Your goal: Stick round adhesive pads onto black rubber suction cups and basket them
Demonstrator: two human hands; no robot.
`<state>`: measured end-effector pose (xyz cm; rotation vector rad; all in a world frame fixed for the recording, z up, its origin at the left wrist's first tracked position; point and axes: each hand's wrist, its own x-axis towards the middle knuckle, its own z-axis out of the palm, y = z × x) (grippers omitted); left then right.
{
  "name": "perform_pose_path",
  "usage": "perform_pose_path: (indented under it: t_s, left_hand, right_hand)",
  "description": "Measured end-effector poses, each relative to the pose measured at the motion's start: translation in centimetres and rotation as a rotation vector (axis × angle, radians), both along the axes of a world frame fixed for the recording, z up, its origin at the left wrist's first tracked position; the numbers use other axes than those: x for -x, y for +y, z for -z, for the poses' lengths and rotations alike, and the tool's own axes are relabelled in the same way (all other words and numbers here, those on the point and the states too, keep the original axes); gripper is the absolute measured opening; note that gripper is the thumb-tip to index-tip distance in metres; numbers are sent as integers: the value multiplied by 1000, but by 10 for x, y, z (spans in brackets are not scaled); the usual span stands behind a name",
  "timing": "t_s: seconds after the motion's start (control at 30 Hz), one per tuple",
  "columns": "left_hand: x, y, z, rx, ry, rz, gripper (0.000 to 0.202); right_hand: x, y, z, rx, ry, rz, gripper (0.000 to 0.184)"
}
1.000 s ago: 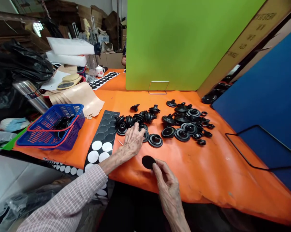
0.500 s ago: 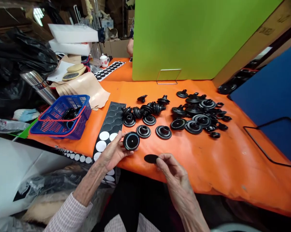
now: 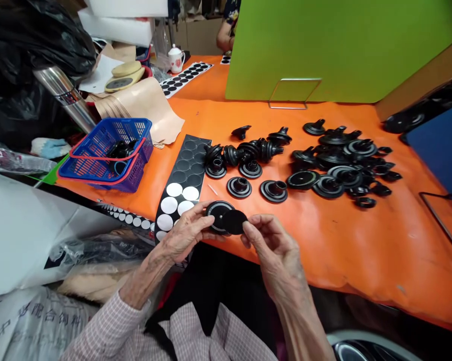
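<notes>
My left hand (image 3: 190,231) is closed on a round black base (image 3: 215,210), whose flat face with a grey ring is turned up towards me. Between the thumb and fingers of my right hand (image 3: 273,240) is a thin black disc sticker (image 3: 235,222). The disc overlaps the right part of the base's face; whether they touch I cannot tell. Just left of the base lies a black sticker sheet (image 3: 188,163), with white circles bared at its near end. Behind my hands stand several similar black bases, among them one with a raised collar (image 3: 273,191).
A blue basket (image 3: 98,173) with black parts stands at the left, beside brown paper (image 3: 147,108) and a steel flask (image 3: 64,95). A green panel (image 3: 323,50) rises at the back. More black parts (image 3: 336,155) crowd the right. Another person's arm (image 3: 225,37) shows behind the panel.
My right hand has brought the black disc up and left over the base in my left hand. The left thumb now lies on the base's face. The camera view has tilted down and shifted.
</notes>
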<state>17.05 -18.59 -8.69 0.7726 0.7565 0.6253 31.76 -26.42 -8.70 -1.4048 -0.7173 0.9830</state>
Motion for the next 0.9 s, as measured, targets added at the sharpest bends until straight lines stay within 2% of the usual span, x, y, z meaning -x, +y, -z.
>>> perform_pose_path:
  t_s: [0.13,0.3,0.53,0.9]
  left_hand:
    - [2,-3,-1,2,-6,24,38]
    - [2,-4,-4,23,-4,13,43]
    - [0,-4,-4,24,2,29,42]
    - [2,-6,1,-16,6,35,41]
  right_hand:
    - [0,2,6,19,90,40,26]
    - [10,6,13,-12,6,146,24]
    - [24,10,14,-32,2,173,22]
    - [28,11,18,5,-53,183,22]
